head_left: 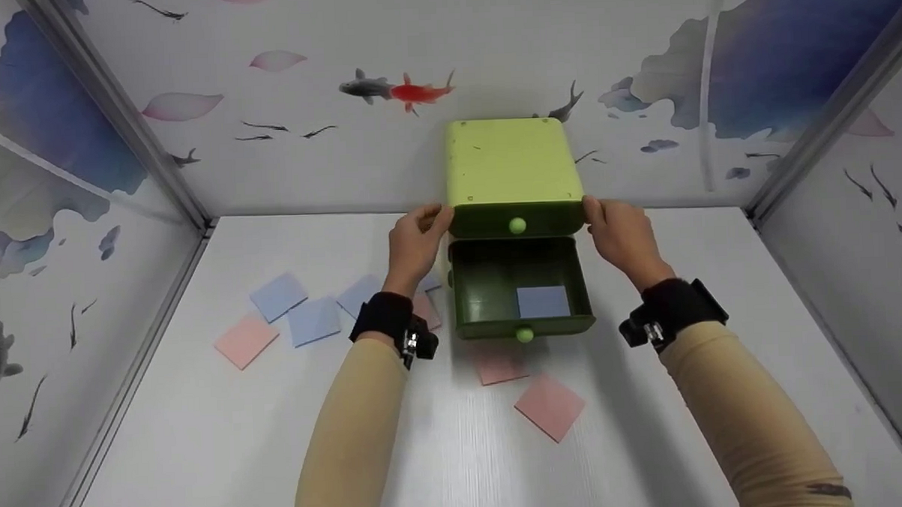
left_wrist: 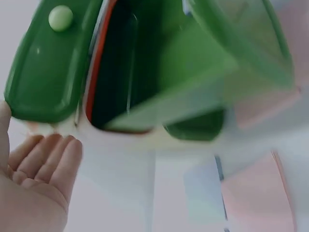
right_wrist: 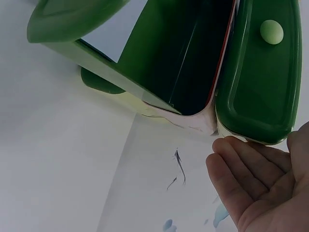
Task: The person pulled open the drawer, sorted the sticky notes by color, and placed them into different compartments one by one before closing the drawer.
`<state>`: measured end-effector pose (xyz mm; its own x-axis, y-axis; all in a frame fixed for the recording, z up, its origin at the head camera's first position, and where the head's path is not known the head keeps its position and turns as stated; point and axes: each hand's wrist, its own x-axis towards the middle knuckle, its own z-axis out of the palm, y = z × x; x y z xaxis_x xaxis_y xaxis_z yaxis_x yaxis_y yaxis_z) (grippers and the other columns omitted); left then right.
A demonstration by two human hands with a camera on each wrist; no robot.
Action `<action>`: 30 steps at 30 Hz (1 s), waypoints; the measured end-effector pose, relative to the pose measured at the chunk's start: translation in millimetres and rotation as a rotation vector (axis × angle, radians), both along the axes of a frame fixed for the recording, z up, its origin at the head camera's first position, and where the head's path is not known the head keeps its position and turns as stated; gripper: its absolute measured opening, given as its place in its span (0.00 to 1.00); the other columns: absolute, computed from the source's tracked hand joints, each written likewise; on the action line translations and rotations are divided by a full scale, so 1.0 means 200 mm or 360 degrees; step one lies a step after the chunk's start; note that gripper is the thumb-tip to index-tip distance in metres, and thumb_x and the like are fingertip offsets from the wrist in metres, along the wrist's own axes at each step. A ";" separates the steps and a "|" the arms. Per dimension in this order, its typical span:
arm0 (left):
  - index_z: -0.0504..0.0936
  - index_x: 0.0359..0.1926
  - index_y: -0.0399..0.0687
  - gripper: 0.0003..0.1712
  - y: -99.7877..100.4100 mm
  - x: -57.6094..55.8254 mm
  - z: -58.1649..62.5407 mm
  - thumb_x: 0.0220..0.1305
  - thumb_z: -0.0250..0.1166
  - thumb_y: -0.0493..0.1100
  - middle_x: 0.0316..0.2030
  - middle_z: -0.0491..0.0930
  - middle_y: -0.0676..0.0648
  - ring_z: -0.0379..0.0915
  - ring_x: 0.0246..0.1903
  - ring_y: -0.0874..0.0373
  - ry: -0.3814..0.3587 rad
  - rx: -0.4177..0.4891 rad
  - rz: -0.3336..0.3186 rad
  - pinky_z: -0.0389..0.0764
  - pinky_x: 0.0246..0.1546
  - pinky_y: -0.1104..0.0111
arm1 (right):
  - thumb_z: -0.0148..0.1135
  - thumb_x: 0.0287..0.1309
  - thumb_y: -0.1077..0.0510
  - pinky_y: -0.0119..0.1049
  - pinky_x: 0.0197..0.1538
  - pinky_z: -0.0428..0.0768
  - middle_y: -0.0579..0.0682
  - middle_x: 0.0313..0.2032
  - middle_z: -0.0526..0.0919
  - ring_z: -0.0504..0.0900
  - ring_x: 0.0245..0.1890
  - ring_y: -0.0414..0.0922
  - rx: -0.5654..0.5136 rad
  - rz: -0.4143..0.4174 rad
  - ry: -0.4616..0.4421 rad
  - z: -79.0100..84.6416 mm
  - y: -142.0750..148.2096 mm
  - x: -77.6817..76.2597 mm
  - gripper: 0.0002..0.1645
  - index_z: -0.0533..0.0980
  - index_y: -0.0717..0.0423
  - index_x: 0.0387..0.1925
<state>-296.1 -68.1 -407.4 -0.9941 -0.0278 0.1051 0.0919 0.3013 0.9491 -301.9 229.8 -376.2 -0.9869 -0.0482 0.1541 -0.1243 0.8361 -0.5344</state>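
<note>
A small two-drawer box with a pale green top (head_left: 514, 161) stands against the back wall. Its dark green upper drawer (head_left: 484, 224) is closed, while the lower drawer (head_left: 489, 278) is pulled out with a blue square (head_left: 543, 302) lying inside. My left hand (head_left: 415, 246) touches the box's left front corner, thumb at the upper drawer's edge. At the opposite corner, my right hand (head_left: 627, 240) does likewise. Both wrist views show extended, slightly bent fingers along the sides, near the edges of the drawer front (right_wrist: 260, 82).
Blue squares (head_left: 278, 297) and pink squares (head_left: 246, 341) lie scattered on the white table (head_left: 240, 441) to the left. Another pink square (head_left: 550, 407) lies in front of the lower drawer, close to one partly under it. Printed panels (head_left: 305, 153) enclose the table.
</note>
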 end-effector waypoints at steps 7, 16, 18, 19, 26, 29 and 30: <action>0.80 0.58 0.46 0.20 -0.09 -0.01 -0.15 0.72 0.57 0.50 0.51 0.83 0.43 0.78 0.53 0.51 -0.0028 -0.0172 0.0091 0.76 0.56 0.59 | 0.29 0.75 0.38 0.52 0.46 0.77 0.65 0.43 0.85 0.83 0.45 0.60 -0.0001 -0.0052 -0.0072 0.00 0.04 -0.01 0.41 0.79 0.67 0.40; 0.79 0.59 0.43 0.19 -0.14 0.01 -0.36 0.71 0.57 0.43 0.57 0.80 0.42 0.76 0.57 0.47 -0.0181 -0.0862 0.0037 0.75 0.59 0.56 | 0.32 0.73 0.35 0.39 0.36 0.72 0.61 0.39 0.85 0.83 0.39 0.55 -0.0077 -0.0108 -0.0099 -0.02 0.02 -0.03 0.40 0.77 0.61 0.28; 0.79 0.59 0.43 0.19 -0.14 0.00 -0.39 0.71 0.58 0.42 0.58 0.79 0.41 0.76 0.57 0.46 -0.0197 -0.0969 0.0026 0.75 0.59 0.56 | 0.32 0.73 0.34 0.38 0.36 0.72 0.60 0.39 0.85 0.83 0.39 0.54 -0.0099 -0.0102 -0.0115 -0.02 0.01 -0.03 0.40 0.77 0.59 0.28; 0.78 0.60 0.44 0.19 -0.14 -0.01 -0.40 0.71 0.57 0.42 0.58 0.79 0.41 0.76 0.57 0.46 -0.0209 -0.1011 0.0018 0.75 0.59 0.56 | 0.32 0.73 0.33 0.38 0.36 0.72 0.60 0.39 0.85 0.83 0.39 0.54 -0.0113 -0.0096 -0.0122 -0.02 0.01 -0.03 0.40 0.77 0.59 0.28; 0.75 0.63 0.43 0.21 -0.13 -0.04 -0.45 0.72 0.55 0.42 0.62 0.76 0.41 0.74 0.60 0.47 -0.0348 -0.1124 -0.0053 0.74 0.61 0.56 | 0.34 0.72 0.33 0.45 0.42 0.76 0.64 0.43 0.85 0.83 0.44 0.56 -0.0185 -0.0061 -0.0169 -0.01 0.00 -0.04 0.42 0.80 0.63 0.37; 0.74 0.64 0.42 0.21 -0.13 -0.05 -0.48 0.74 0.53 0.43 0.64 0.73 0.41 0.71 0.63 0.47 -0.0347 -0.1167 -0.0055 0.72 0.64 0.57 | 0.34 0.72 0.32 0.47 0.46 0.77 0.64 0.45 0.84 0.83 0.45 0.56 -0.0191 -0.0047 -0.0198 0.00 0.00 -0.05 0.42 0.80 0.64 0.42; 0.73 0.64 0.42 0.22 -0.13 -0.05 -0.49 0.74 0.52 0.43 0.65 0.72 0.41 0.69 0.65 0.47 -0.0331 -0.1191 -0.0062 0.71 0.65 0.57 | 0.34 0.72 0.32 0.48 0.46 0.77 0.64 0.45 0.84 0.83 0.46 0.56 -0.0189 -0.0048 -0.0206 0.00 0.00 -0.05 0.42 0.80 0.64 0.43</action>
<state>-306.4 -93.1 -504.7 -0.9942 0.0121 -0.1069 -0.0424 0.8688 0.4934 -311.8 230.1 -376.0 -0.9996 -0.0074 0.0288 -0.0242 0.7684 -0.6395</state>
